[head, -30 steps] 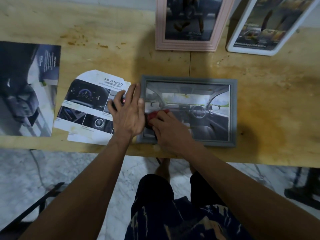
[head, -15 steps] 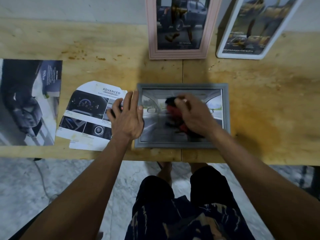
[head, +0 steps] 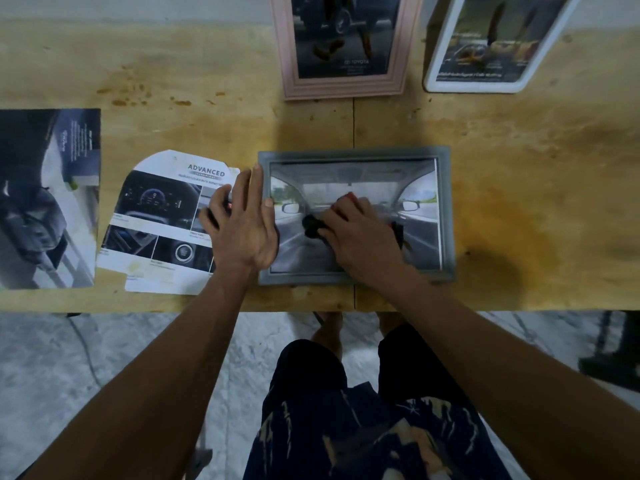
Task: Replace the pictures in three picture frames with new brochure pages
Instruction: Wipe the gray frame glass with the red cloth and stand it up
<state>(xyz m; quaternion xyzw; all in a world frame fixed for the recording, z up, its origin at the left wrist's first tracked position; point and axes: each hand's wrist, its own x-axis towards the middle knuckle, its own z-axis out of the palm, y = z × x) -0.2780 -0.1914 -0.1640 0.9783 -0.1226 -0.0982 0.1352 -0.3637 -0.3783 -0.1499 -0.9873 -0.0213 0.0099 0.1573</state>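
A grey picture frame (head: 445,209) lies flat near the table's front edge, showing a car-interior page. My left hand (head: 244,223) lies flat with fingers spread on the frame's left edge and on the cut brochure page (head: 156,216) beside it. My right hand (head: 360,237) presses a red and black cloth (head: 313,226) onto the frame's glass. A pink frame (head: 343,46) and a white frame (head: 491,43) stand at the back, each with a car picture in it.
A dark brochure (head: 45,199) lies at the table's left end. The wooden table (head: 536,188) has stained bare wood to the right of the grey frame. Below the front edge are a marble floor and my legs.
My right hand with the cloth went from the frame's lower left up to its top middle, then back down to the middle of the glass. My left hand stayed on the frame's left edge.
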